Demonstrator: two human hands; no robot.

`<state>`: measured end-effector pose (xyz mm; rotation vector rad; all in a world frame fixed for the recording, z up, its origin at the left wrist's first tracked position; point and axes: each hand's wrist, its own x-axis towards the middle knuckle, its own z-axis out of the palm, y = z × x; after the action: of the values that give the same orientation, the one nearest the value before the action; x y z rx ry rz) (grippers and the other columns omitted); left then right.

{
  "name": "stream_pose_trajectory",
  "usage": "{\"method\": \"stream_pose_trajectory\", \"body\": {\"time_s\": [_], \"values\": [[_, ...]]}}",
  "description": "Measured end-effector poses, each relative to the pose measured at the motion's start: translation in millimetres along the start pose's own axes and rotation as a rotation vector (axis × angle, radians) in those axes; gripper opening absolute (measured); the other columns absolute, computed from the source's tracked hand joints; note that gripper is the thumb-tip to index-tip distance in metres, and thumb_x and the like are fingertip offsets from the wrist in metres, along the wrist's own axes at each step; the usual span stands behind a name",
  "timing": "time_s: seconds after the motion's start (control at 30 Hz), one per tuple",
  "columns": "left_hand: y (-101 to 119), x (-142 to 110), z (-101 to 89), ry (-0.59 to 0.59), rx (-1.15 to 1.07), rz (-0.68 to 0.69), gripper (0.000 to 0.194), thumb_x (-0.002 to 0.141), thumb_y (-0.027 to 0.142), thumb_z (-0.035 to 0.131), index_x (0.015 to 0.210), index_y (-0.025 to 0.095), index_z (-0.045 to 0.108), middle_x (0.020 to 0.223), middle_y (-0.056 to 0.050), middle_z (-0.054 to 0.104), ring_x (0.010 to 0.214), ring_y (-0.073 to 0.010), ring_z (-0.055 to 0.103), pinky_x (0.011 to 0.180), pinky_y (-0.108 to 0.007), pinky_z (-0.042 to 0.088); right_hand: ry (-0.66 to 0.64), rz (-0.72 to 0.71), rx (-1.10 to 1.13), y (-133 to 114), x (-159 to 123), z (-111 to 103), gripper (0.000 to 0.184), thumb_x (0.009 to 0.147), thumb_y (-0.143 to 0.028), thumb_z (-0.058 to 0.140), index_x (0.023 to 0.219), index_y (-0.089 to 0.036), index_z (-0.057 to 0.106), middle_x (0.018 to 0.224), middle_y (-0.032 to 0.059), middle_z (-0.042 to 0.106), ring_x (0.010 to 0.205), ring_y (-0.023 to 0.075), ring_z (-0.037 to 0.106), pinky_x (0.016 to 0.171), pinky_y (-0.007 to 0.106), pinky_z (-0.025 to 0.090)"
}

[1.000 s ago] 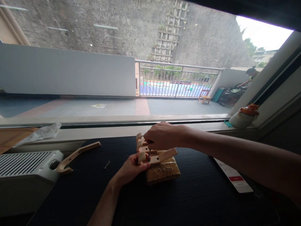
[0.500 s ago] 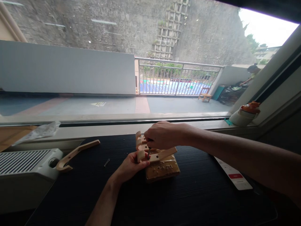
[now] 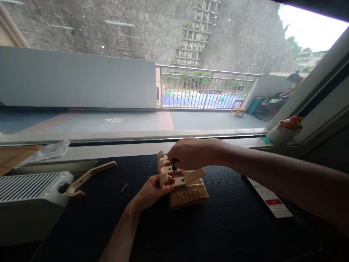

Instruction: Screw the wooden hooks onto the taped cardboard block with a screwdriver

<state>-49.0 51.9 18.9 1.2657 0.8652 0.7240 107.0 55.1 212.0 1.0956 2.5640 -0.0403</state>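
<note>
On the black table [image 3: 218,225] lies a pale wooden assembly of hook-shaped pieces [image 3: 188,177] resting on a tan block wrapped in plastic [image 3: 189,195]. My left hand [image 3: 152,191] grips the near end of the front wooden piece and holds it down. My right hand [image 3: 191,153] is closed above it around a small dark-handled screwdriver [image 3: 173,173], whose tip stands upright on the wood.
A loose wooden hook [image 3: 87,177] lies at the left beside a white slatted heater [image 3: 29,189]. A small screw [image 3: 124,187] lies between the hook and my hands. A white card with a red mark [image 3: 268,200] is at the right, and a crumpled plastic bag [image 3: 45,153] sits on the sill.
My right hand has shifted slightly, so more of the screwdriver's dark handle shows under my fingers. My left hand keeps its hold on the wood.
</note>
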Motion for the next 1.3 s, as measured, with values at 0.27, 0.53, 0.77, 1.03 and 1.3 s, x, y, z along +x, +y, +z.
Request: {"method": "stream_pose_trajectory", "body": {"time_s": [0.27,0.53,0.77,1.03,1.3], "values": [[2,-2,1.3,-0.008,0.002,0.025,0.027,0.067,0.031,0.074,0.088,0.014,0.067,0.089,-0.004,0.067,0.083,-0.0143,0.059,0.078,-0.024,0.046,-0.001,-0.011,-0.017,-6,-4,-8,0.024,0.076,-0.020,0.052,0.096,-0.019,0.065,0.079,0.0032,0.064,0.061,0.0105,0.048,0.054,0.025,0.029],[0,-1,-0.3,-0.015,0.002,0.012,0.028,0.067,0.031,0.074,0.089,0.015,0.066,0.092,-0.005,0.067,0.083,-0.0140,0.058,0.078,-0.024,0.046,-0.034,-0.008,-0.040,-2,4,4,0.019,0.079,-0.020,0.049,0.087,-0.016,0.065,0.078,0.0046,0.064,0.062,0.0110,0.048,0.055,0.026,0.028],[0,0,0.6,-0.005,0.009,0.009,0.028,0.067,0.030,0.074,0.089,0.014,0.067,0.087,-0.004,0.067,0.079,-0.0121,0.058,0.076,-0.022,0.046,-0.001,0.050,-0.012,3,-1,0,0.026,0.080,-0.027,0.048,0.098,-0.019,0.064,0.081,0.0051,0.065,0.064,0.0132,0.051,0.055,0.026,0.030],[1,-2,1.0,-0.016,0.020,0.023,0.027,0.068,0.031,0.073,0.089,0.015,0.067,0.088,-0.003,0.067,0.083,-0.0132,0.058,0.078,-0.023,0.046,-0.043,-0.088,-0.069,-3,2,-6,0.018,0.075,-0.015,0.052,0.086,-0.017,0.067,0.076,0.0039,0.064,0.060,0.0103,0.047,0.054,0.026,0.029],[2,-1,2.0,-0.004,0.006,-0.006,0.028,0.067,0.031,0.073,0.089,0.015,0.067,0.092,-0.005,0.068,0.084,-0.0143,0.060,0.079,-0.024,0.046,-0.052,0.017,-0.050,1,6,1,0.020,0.076,-0.020,0.050,0.088,-0.016,0.066,0.078,0.0038,0.064,0.059,0.0113,0.046,0.052,0.026,0.029]]}}
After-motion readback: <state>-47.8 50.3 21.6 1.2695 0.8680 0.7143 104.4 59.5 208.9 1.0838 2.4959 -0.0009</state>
